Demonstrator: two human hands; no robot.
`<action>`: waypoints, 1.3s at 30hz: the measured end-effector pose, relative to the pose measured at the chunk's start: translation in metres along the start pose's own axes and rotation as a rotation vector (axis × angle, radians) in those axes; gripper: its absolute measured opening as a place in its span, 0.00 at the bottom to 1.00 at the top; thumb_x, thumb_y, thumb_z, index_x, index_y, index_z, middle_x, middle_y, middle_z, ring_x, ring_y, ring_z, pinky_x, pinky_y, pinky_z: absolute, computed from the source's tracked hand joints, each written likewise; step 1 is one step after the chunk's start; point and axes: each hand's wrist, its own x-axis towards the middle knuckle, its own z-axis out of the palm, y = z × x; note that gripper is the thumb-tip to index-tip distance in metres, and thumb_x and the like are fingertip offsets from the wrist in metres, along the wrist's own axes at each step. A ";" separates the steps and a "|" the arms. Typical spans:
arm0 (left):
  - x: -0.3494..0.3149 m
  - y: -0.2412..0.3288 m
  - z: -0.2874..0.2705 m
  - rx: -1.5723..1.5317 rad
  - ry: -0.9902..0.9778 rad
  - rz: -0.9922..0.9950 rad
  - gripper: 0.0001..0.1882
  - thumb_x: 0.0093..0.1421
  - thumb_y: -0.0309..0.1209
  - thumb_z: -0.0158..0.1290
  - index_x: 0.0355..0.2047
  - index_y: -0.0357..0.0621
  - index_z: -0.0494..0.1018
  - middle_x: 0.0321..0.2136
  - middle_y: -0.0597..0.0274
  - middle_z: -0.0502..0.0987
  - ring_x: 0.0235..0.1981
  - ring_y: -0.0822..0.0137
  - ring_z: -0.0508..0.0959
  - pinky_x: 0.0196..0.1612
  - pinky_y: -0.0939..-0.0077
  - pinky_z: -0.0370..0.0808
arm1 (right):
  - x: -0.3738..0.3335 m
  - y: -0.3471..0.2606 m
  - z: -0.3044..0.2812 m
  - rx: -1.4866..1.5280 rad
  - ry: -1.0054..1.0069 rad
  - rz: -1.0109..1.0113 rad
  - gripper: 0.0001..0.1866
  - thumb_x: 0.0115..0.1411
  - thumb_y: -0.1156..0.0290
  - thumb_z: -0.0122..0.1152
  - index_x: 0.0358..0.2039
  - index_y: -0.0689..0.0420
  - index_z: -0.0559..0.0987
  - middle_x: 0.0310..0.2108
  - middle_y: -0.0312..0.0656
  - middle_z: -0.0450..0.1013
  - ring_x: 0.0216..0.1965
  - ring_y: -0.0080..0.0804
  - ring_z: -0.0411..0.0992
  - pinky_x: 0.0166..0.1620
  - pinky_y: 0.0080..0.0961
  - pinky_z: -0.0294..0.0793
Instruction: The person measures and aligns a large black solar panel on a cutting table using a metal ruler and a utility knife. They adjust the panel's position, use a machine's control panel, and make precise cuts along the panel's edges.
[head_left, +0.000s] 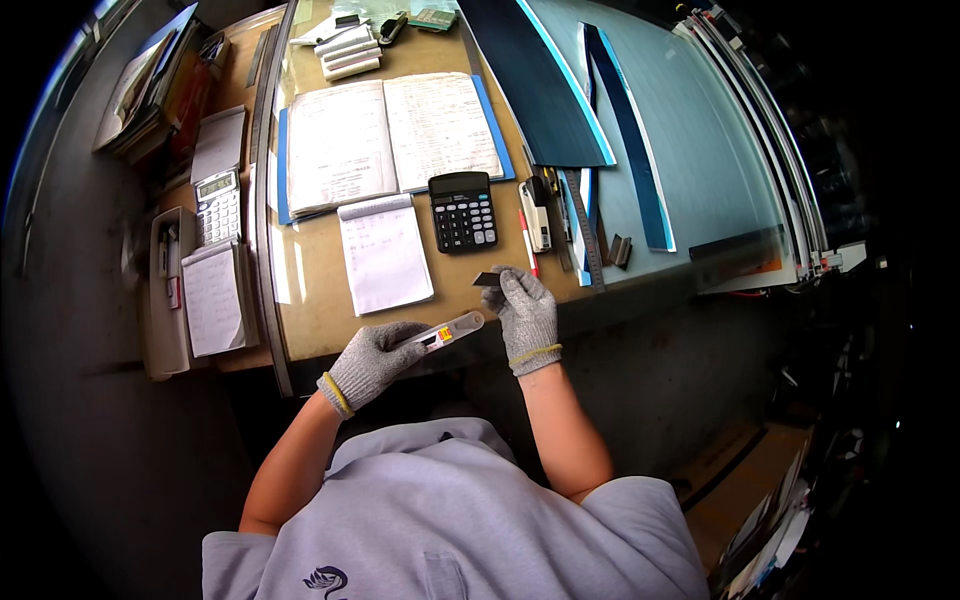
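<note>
My left hand (368, 364), in a grey knit glove with a yellow cuff, is closed on a narrow clear plastic case (463, 326). The case has a rounded end and a small orange and yellow label. Just right of it, my gloved right hand (527, 318) pinches a small dark flat blade-like piece (486, 279) between thumb and fingers. Both hands are held at the table's near edge, and the piece is apart from the case. Beyond them lie a black calculator (464, 228) and a notepad (386, 260) with writing.
An open ledger (340, 140) lies on a blue folder. Right of the calculator are a stapler (536, 214), a red and white pen (528, 245) and a metal ruler (587, 232). Dark blue strips (545, 110) rest at right. A second calculator (218, 208) and box (165, 335) stand left.
</note>
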 end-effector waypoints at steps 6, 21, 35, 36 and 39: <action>0.004 0.021 0.011 0.463 0.022 0.096 0.19 0.63 0.38 0.55 0.48 0.36 0.78 0.26 0.49 0.83 0.28 0.61 0.83 0.39 0.67 0.78 | -0.003 0.027 0.011 0.103 -0.096 0.192 0.08 0.66 0.71 0.60 0.43 0.58 0.81 0.32 0.41 0.80 0.32 0.31 0.79 0.39 0.28 0.80; -0.006 -0.020 -0.006 -0.008 0.096 0.035 0.19 0.65 0.29 0.55 0.53 0.28 0.73 0.39 0.60 0.81 0.38 0.75 0.77 0.45 0.78 0.76 | -0.030 0.002 -0.004 -0.205 -0.047 0.056 0.08 0.66 0.73 0.60 0.41 0.63 0.82 0.34 0.41 0.81 0.30 0.24 0.78 0.37 0.21 0.79; -0.005 -0.033 -0.006 0.055 0.123 0.125 0.20 0.66 0.32 0.56 0.53 0.29 0.72 0.41 0.51 0.82 0.42 0.67 0.80 0.51 0.73 0.75 | -0.031 0.004 0.016 -0.506 -0.256 -0.106 0.13 0.68 0.70 0.56 0.48 0.64 0.81 0.36 0.38 0.80 0.32 0.19 0.76 0.38 0.17 0.76; -0.006 -0.035 -0.007 -0.013 0.124 0.116 0.21 0.65 0.32 0.56 0.53 0.29 0.72 0.40 0.54 0.81 0.41 0.69 0.79 0.49 0.74 0.76 | -0.027 0.003 0.015 -0.508 -0.269 -0.192 0.14 0.69 0.69 0.54 0.49 0.64 0.81 0.36 0.38 0.80 0.32 0.20 0.76 0.39 0.17 0.76; -0.011 -0.041 -0.013 -0.227 0.125 0.066 0.23 0.64 0.34 0.58 0.54 0.31 0.71 0.37 0.60 0.80 0.36 0.74 0.78 0.44 0.78 0.77 | -0.016 -0.007 0.005 -0.357 -0.186 -0.088 0.14 0.71 0.70 0.51 0.48 0.64 0.80 0.32 0.38 0.79 0.31 0.20 0.75 0.37 0.20 0.77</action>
